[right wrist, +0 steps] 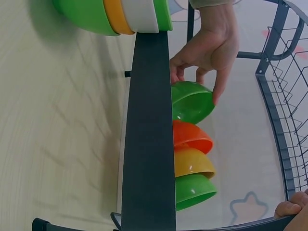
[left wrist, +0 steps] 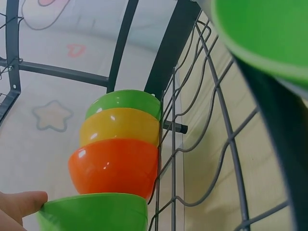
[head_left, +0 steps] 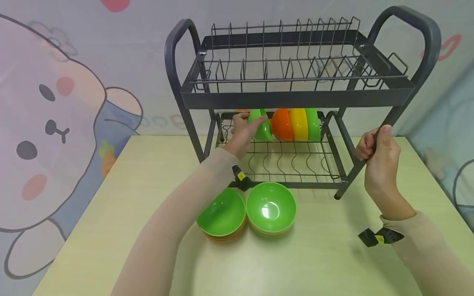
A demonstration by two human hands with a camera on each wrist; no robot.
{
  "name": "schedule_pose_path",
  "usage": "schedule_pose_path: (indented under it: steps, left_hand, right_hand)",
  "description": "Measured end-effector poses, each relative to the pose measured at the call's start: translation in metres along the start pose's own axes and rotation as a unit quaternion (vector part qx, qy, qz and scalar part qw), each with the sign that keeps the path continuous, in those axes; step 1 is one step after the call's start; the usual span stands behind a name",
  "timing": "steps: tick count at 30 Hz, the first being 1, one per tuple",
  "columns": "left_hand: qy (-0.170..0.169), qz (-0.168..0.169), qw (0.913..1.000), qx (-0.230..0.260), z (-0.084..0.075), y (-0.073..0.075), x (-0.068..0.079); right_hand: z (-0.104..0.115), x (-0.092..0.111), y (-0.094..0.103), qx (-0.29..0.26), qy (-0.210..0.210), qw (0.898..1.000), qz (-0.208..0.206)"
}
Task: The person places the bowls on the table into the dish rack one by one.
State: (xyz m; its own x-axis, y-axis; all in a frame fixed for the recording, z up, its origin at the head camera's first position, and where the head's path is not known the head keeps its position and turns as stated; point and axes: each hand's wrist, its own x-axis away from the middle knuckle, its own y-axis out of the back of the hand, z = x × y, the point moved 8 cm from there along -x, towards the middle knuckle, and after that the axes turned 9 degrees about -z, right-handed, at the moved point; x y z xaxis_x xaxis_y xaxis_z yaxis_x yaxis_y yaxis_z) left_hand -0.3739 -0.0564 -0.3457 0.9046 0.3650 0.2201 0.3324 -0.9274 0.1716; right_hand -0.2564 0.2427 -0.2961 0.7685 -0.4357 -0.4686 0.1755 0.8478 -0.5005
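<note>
My left hand (head_left: 242,133) pinches a green bowl (head_left: 263,127) by its rim on the lower tier of a dark metal dish rack (head_left: 296,99). The bowl stands on its side. Right beside it on that tier, an orange bowl (head_left: 281,124), a yellow bowl (head_left: 298,124) and another green bowl (head_left: 313,124) stand sideways in a row; the left wrist view shows them too. With curled fingers, my right hand (head_left: 383,160) grips the rack's right front leg. In the right wrist view the left hand's fingers (right wrist: 220,86) reach over the green bowl's edge.
Two stacks of bowls stand on the table in front of the rack, each topped by a green bowl: a left stack (head_left: 224,213) and a right stack (head_left: 271,207). The rack's upper tier (head_left: 296,76) has upright wire dividers. Behind is a wall covering with a cartoon animal (head_left: 48,123).
</note>
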Motion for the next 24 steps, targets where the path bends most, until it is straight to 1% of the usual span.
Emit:
schedule_pose_path:
  steps: [4,9,15,19,24]
  left_hand:
    - [0.002,0.003,1.0,-0.006,0.001,-0.003,-0.002]
    - [-0.004,0.005,1.0,-0.002,0.0,-0.008,-0.004]
    - [-0.01,0.01,0.9998,-0.017,-0.001,-0.01,-0.003]
    - [-0.02,0.017,0.9992,-0.032,-0.002,-0.012,-0.002]
    - [-0.036,0.032,0.9985,-0.026,-0.003,-0.015,0.0]
  right_hand:
    - [0.001,0.001,-0.001,0.005,0.0,1.0,0.0]
    - [0.002,0.001,0.0,0.013,0.004,1.0,0.0]
    - [0.0,0.0,0.001,0.008,0.002,1.0,-0.005]
    - [0.002,0.001,-0.001,0.007,0.002,1.0,-0.003]
    - [0.003,0.001,-0.003,0.01,0.003,1.0,-0.001]
